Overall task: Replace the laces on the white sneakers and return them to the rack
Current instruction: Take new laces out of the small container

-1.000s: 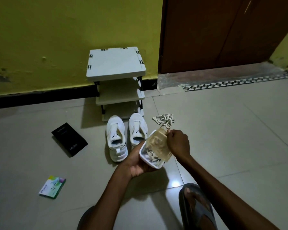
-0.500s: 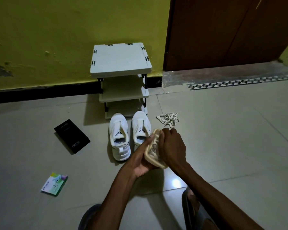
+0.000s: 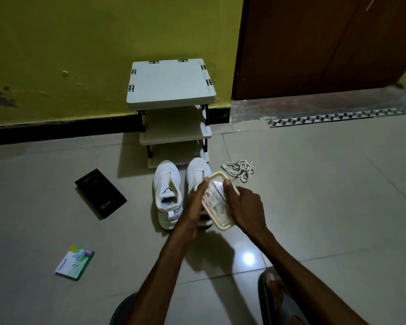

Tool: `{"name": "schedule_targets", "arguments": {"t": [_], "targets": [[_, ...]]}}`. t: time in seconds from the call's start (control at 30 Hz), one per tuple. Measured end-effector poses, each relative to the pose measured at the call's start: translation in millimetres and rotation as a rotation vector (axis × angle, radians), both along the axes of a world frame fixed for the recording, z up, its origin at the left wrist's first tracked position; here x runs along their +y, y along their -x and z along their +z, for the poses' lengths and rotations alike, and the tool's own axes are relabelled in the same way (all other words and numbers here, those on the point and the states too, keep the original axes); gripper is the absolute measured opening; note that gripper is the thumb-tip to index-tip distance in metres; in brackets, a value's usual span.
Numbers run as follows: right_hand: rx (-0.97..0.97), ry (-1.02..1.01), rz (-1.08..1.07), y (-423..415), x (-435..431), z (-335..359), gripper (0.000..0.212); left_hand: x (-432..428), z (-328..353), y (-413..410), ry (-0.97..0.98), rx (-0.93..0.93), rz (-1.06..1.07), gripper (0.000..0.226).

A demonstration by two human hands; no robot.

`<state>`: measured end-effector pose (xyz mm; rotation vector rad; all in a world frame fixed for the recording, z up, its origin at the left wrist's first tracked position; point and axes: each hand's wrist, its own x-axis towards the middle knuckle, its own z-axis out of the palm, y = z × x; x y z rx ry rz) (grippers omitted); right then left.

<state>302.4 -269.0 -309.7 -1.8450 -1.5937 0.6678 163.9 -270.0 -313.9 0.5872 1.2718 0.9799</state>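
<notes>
Two white sneakers without laces stand side by side on the floor: the left sneaker (image 3: 167, 193) in full view, the right sneaker (image 3: 197, 172) partly behind my hands. A small clear plastic box (image 3: 217, 202) with a cream-rimmed lid is held tilted above them; pale laces show through it. My left hand (image 3: 195, 202) lies along its left side with straight fingers. My right hand (image 3: 243, 205) grips its right edge, thumb on the lid. A loose bundle of off-white laces (image 3: 239, 169) lies on the floor to the right. The white three-shelf rack (image 3: 171, 83) stands against the wall behind.
A black phone box (image 3: 100, 194) lies on the tiles to the left, and a small green and white packet (image 3: 75, 262) nearer me. A brown door (image 3: 314, 43) is at the back right. My sandalled foot (image 3: 275, 299) is at the bottom right.
The lid, lifted open a second ago, has been pressed onto the box. My hands now hold the closed box tilted, a little higher over the right sneaker.
</notes>
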Motion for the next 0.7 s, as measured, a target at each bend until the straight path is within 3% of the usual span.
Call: {"name": "schedule_targets", "arguments": {"t": [0.17, 0.23, 0.27, 0.33, 0.4, 0.43, 0.57, 0.7], "targets": [[-0.203, -0.077, 0.359, -10.9, 19.1, 18.9, 0.067, 18.3, 15.2, 31.0, -0.068, 0.206, -0.159, 0.063], [-0.221, -0.085, 0.316, -11.8, 24.2, 18.9, 0.071, 20.8, 11.6, 29.7, -0.127, 0.311, -0.237, 0.071], [-0.154, -0.09, 0.221, -10.3, 23.8, 17.3, 0.072, 21.1, 8.2, 26.4, -0.141, 0.356, -0.19, 0.075], [0.211, -0.004, -0.018, -3.9, 22.0, 12.1, 0.066, 18.6, 4.8, 16.5, -0.152, 0.33, -0.007, 0.073], [0.621, 0.211, -0.197, 4.6, 20.7, 8.6, 0.064, 15.5, -0.2, 6.4, -0.148, 0.301, 0.1, 0.064], [0.708, 0.292, -0.252, 7.5, 20.4, 7.0, 0.066, 14.3, -3.1, 3.7, -0.127, 0.309, 0.112, 0.063], [0.547, 0.223, -0.308, 9.9, 15.6, 9.9, 0.062, 8.3, -5.6, 2.2, -0.093, 0.331, 0.161, 0.081], [0.495, 0.164, -0.266, 11.3, 11.1, 11.2, 0.063, 8.2, 1.3, 3.7, -0.121, 0.439, 0.144, 0.066]]}}
